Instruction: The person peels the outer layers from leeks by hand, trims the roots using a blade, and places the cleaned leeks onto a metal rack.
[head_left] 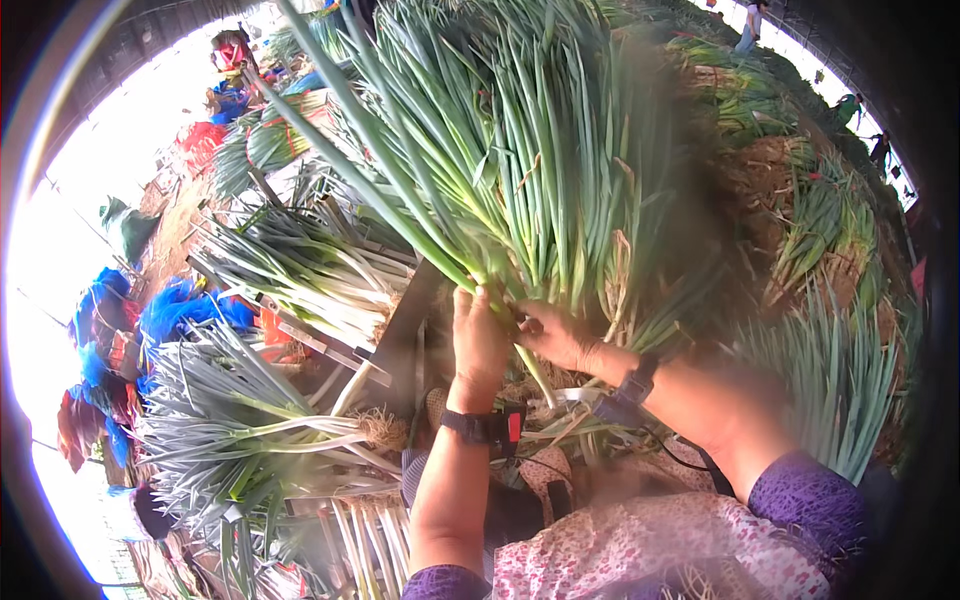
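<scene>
A big sheaf of green onions (500, 150) fans upward from the middle of the view. My left hand (478, 335) is wrapped around its gathered stalks at the lower end. My right hand (555, 335) sits right beside it, fingers closed on a pale stalk of the same sheaf. Both wrists carry dark bands. The white stem ends under my hands are mostly hidden.
Tied bundles of green onions (300, 265) lie on a metal rack (400, 340) at left, with another rooted bundle (250, 420) below. Blue bags (180, 310) lie at far left. More onion heaps (830, 240) sit on soil at right. People (750, 20) stand far back.
</scene>
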